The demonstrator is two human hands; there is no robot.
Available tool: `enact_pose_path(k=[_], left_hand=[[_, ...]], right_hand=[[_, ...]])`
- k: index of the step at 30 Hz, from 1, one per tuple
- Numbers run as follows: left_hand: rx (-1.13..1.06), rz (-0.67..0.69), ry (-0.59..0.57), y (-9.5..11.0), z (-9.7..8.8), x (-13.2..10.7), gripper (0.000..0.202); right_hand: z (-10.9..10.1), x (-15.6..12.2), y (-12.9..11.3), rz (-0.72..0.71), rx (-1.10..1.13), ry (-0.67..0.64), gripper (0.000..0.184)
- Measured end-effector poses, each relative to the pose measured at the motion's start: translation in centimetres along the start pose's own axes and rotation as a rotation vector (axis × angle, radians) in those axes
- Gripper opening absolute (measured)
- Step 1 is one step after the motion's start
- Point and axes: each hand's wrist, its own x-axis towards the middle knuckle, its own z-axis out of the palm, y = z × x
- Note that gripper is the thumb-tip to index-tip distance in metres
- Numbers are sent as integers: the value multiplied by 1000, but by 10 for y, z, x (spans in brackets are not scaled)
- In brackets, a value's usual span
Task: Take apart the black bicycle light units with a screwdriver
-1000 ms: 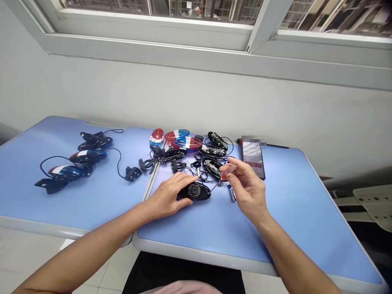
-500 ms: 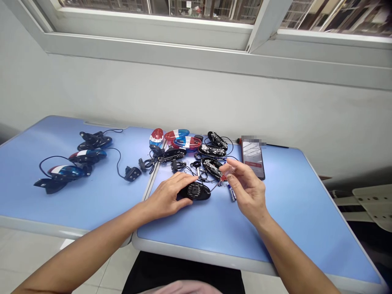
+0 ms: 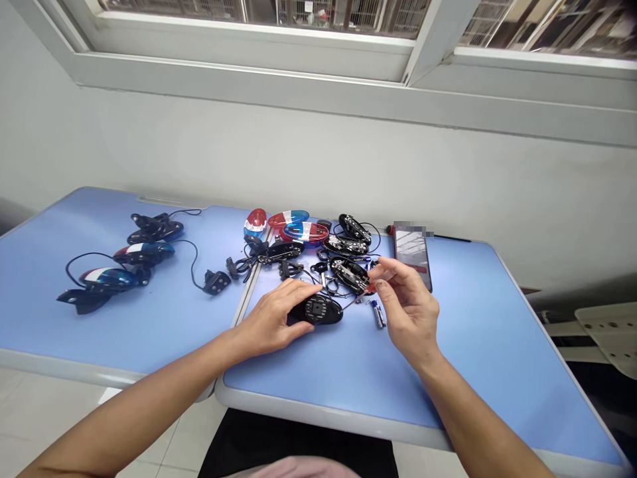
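Observation:
On the blue table, my left hand (image 3: 276,315) grips a black oval bike-light housing (image 3: 328,313) by its left end, its round slotted face turned up. My right hand (image 3: 408,309) pinches the red handle of a screwdriver (image 3: 354,303), whose thin metal shaft slants down to the housing's right end. Whether the tip sits in a screw is too small to tell. Just behind lie open black housings (image 3: 351,273) with bare circuitry and thin cables. A blue-and-silver battery (image 3: 378,314) rests between the housing and my right hand.
Red, white and blue lens covers (image 3: 306,231) stand at the back middle. Several light units with cables, among them a tricolour light (image 3: 112,277) and a button pad (image 3: 216,282), lie on the left table. A phone (image 3: 412,252) is at the back right, near the wall.
My right hand has shifted slightly right and the screwdriver now leans lower, its tip still at the housing's right end. My left hand keeps its hold on the housing.

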Motion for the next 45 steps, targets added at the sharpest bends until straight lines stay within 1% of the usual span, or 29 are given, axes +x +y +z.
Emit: enact_pose_path(k=[2,4,6,7,9,10,12,13,14,15,17,19,21,24,28,34,36,40,43,45], left_hand=[[-31,-18,18,0,0,0,56],[-70,-72,48,0,0,1,54],[-137,-169,88,-1,-1,2,51],[-189,-227,108,-1,-1,3,49],[-328,-333,144,-1,-1,5,48],[-404,-371,156,0,-1,6,48],[-533,-405,174,2,0,7,49],[-576,-404,181,4,1,8,49],[-602,-398,187,5,3,8,49],[-615,-388,191,6,4,8,51],[-614,-368,187,7,8,9,53],[-600,-360,171,7,10,9,53],[-586,-362,155,6,11,9,51],[-574,-362,133,5,10,10,49],[-588,-385,109,3,8,11,48],[-625,-443,150,-6,6,12,49],[-635,-446,154,-8,6,12,50],[-689,-463,172,-10,7,12,52],[-738,-491,191,-10,6,12,53],[-777,-525,201,-11,6,12,55]], right_hand=[[-1,0,-3,20,50,30,30],[-3,1,-5,50,129,74,30],[-4,2,-8,118,224,86,27],[-4,3,-9,179,262,61,25],[-1,4,-10,362,296,-60,23],[2,4,-10,469,290,-141,26],[10,2,-9,656,259,-292,41],[15,1,-8,714,244,-349,50],[19,-1,-7,743,234,-389,57],[23,-2,-6,748,227,-419,62],[29,-5,-5,723,211,-455,63],[30,-7,-4,703,195,-482,56],[30,-7,-1,712,179,-503,51],[27,-6,2,740,143,-532,44],[27,-5,5,734,87,-569,33],[24,-2,1,764,17,-589,46],[22,0,0,764,-19,-598,46],[16,2,-1,707,-220,-613,44],[11,4,-1,660,-398,-659,48],[9,6,-1,644,-469,-695,48]])
